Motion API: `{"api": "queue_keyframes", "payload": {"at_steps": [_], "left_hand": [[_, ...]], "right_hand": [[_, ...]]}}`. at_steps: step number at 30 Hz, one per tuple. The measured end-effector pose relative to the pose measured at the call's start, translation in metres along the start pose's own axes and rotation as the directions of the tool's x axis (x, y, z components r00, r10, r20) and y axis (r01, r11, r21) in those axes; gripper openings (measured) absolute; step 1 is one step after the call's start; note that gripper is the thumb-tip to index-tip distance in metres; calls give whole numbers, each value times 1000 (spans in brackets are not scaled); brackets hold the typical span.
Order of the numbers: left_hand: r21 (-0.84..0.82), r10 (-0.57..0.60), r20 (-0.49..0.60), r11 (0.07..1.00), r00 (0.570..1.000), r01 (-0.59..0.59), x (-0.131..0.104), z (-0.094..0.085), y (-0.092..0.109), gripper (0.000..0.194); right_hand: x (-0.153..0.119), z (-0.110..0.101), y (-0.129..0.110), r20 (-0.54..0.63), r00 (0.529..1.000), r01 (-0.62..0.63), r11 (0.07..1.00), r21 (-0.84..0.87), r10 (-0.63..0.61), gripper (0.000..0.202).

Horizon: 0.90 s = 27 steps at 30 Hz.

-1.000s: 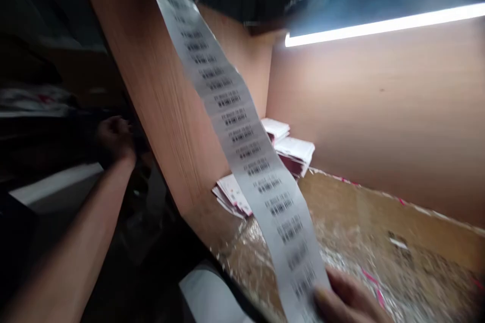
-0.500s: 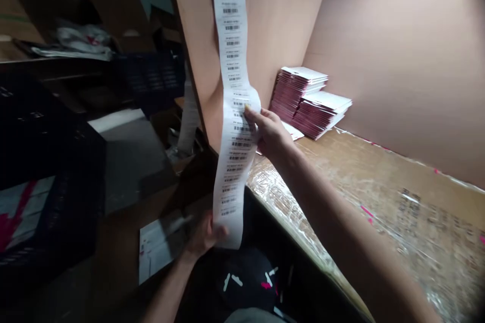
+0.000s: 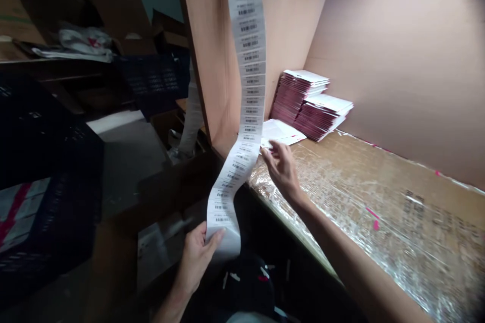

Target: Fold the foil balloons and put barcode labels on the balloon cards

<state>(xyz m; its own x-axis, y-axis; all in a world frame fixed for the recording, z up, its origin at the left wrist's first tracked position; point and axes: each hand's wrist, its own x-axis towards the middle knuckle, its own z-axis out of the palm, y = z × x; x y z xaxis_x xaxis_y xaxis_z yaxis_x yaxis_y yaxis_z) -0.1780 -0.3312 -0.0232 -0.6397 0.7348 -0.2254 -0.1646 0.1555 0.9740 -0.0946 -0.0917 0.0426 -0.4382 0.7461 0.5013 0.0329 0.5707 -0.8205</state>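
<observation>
A long strip of white barcode labels (image 3: pixel 250 86) hangs from the top of the view and bends toward the lower left. My left hand (image 3: pixel 197 255) pinches its lower part between thumb and fingers, with the strip's end curling beside it. My right hand (image 3: pixel 282 166) is just right of the strip's middle, fingers curled and thumb raised near the edge. Whether a fingertip touches the strip or holds a small label is too small to tell.
Two stacks of white and red flat cards (image 3: pixel 299 96) stand in the corner, beside loose white sheets (image 3: pixel 282 132). A wooden panel (image 3: pixel 212 60) rises behind the strip. The cardboard surface (image 3: pixel 341 181) is covered in clear film. Dark crates (image 3: pixel 151 78) stand left.
My right hand has come off the strip's face and moved down and right. The left hand has shifted slightly, and the strip now bends more in its lower half.
</observation>
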Motion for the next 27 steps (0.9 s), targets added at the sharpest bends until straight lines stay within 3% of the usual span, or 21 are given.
{"api": "queue_keyframes", "payload": {"at_steps": [1, 3, 5, 7, 12, 16, 23, 25, 27], "left_hand": [[-2, 1, -1, 1000, 1000, -1, 0, 1, 0, 35], [-5, 16, 36, 1000, 999, -16, -2, 5, 2, 33], [-7, 27, 84, 1000, 996, -26, -5, 12, 4, 32], [-6, 19, 117, 1000, 993, -18, -8, 19, 7, 33], [-3, 19, 179, 1000, 984, -19, -12, 28, 11, 30], [59, 45, 115, 997, 992, -52, -11, 29, 7, 22], [72, 12, 124, 997, 992, -21, -12, 30, 11, 17], [54, 19, 128, 998, 992, -26, -12, 30, 14, 17], [44, 27, 123, 998, 992, -33, -12, 29, 14, 17]], "right_hand": [[-23, -4, -3, 128, 990, 74, 996, -57, -66, 26], [-65, -8, -9, 375, 916, 185, 979, -81, -143, 20], [-97, -6, -14, 470, 855, 305, 945, -118, -217, 19], [-114, -2, -16, 496, 817, 420, 893, -161, -295, 19], [-115, 2, -15, 565, 731, 550, 821, -156, -382, 18], [-108, 1, -16, 592, 686, 601, 787, -136, -422, 18], [-99, 1, -28, 648, 510, 788, 609, -88, -566, 24], [-100, 3, -29, 624, 508, 804, 587, -96, -593, 22], [-102, 6, -28, 599, 553, 774, 623, -112, -579, 18]]}}
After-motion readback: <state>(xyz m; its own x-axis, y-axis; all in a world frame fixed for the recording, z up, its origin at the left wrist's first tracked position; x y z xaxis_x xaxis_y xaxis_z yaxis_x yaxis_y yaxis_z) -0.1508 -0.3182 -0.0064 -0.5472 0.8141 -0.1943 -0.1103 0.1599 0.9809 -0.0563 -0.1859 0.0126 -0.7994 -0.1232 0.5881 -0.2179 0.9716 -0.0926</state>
